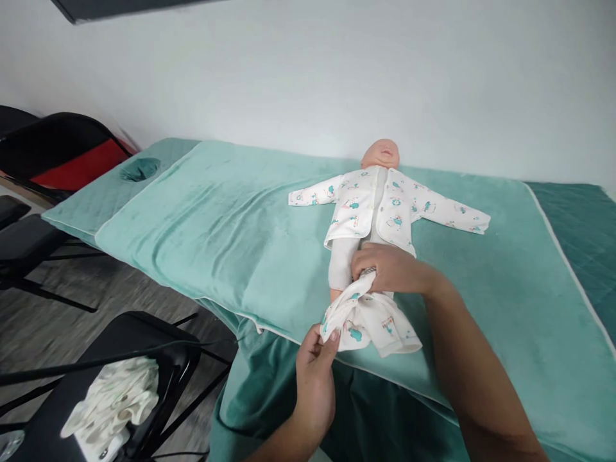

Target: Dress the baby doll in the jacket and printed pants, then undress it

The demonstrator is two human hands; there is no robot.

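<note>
A baby doll lies on its back on a green-covered bed, its head towards the wall. It wears a white printed jacket, unfastened down the front, over pale inner clothing. White printed baby pants are bunched around its lower legs near the bed's front edge. My left hand pinches the end of one pant leg between thumb and fingers. Over the doll's legs, my right hand is closed at the pants' waistband; its fingertips are partly hidden.
The green bed runs along a white wall, with a face hole at its left end. Folding chairs stand to the left. A nearer black chair carries crumpled white clothing.
</note>
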